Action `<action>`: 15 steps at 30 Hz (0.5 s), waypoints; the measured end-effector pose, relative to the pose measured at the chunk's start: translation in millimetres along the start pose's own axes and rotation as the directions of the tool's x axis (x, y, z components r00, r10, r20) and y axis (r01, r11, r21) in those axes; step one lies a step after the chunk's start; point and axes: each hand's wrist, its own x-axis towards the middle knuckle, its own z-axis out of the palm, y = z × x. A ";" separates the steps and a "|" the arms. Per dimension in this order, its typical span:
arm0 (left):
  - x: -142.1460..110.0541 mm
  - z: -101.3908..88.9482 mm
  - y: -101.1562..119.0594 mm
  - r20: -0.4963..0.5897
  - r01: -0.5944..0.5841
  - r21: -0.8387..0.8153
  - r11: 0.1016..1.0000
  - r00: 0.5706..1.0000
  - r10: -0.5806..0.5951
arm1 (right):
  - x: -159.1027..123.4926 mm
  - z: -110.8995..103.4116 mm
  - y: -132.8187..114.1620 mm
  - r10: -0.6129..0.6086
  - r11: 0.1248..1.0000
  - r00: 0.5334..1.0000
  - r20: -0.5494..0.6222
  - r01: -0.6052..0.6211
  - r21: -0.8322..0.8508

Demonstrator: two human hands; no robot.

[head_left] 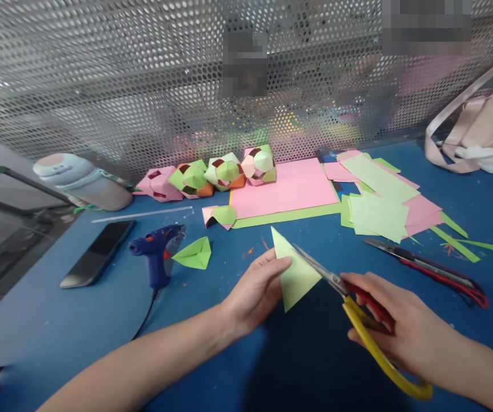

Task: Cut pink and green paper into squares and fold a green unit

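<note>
My left hand (257, 292) pinches a light green paper triangle (295, 280) between thumb and fingers, above the blue table. Around the red and yellow handles of a pair of scissors (369, 329), my right hand (405, 320) is closed. The scissor blades lie along the triangle's right edge; whether they are cutting into it I cannot tell. A folded green paper piece (195, 253) rests left of my left hand, by a blue hot glue gun (156, 252). Beyond the hands is a small pink and green folded piece (223, 216).
Several folded paper balls (225, 170) line the perforated metal screen (143, 74). Pink sheets (285, 186) and cut green paper (375, 214) lie behind. A utility knife (430, 269) is at right, a bag (486, 123) beyond. A phone (98, 254), glue stick (143, 214) and bottle (79, 180) stand left.
</note>
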 end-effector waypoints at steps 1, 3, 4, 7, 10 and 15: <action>-0.2 0.3 -0.5 -0.008 0.000 0.008 1.000 1.000 0.000 | -0.2 0.9 -0.1 -0.018 0.999 1.000 -0.009 0.017 -0.028; -0.1 0.5 -1.6 -0.021 -0.001 0.023 1.000 1.000 0.001 | -0.5 2.7 -0.3 -0.035 0.998 0.999 -0.034 0.032 -0.061; 0.1 0.6 -2.1 -0.027 0.001 0.030 1.000 1.000 0.000 | -0.5 3.4 -0.2 -0.044 0.997 0.998 -0.046 0.041 -0.069; 0.2 0.6 -3.4 -0.042 0.007 0.044 0.999 0.999 -0.005 | 0.0 4.1 0.5 -0.064 0.995 0.996 -0.064 0.059 -0.082; -0.8 1.0 -4.4 -0.053 0.015 0.058 0.998 0.999 -0.012 | 0.9 3.7 1.4 -0.067 0.993 0.996 -0.066 0.060 -0.105; -3.1 3.7 -5.9 -0.061 0.028 0.074 0.997 0.998 -0.024 | 1.3 4.5 2.0 -0.040 0.995 0.998 -0.057 0.035 -0.094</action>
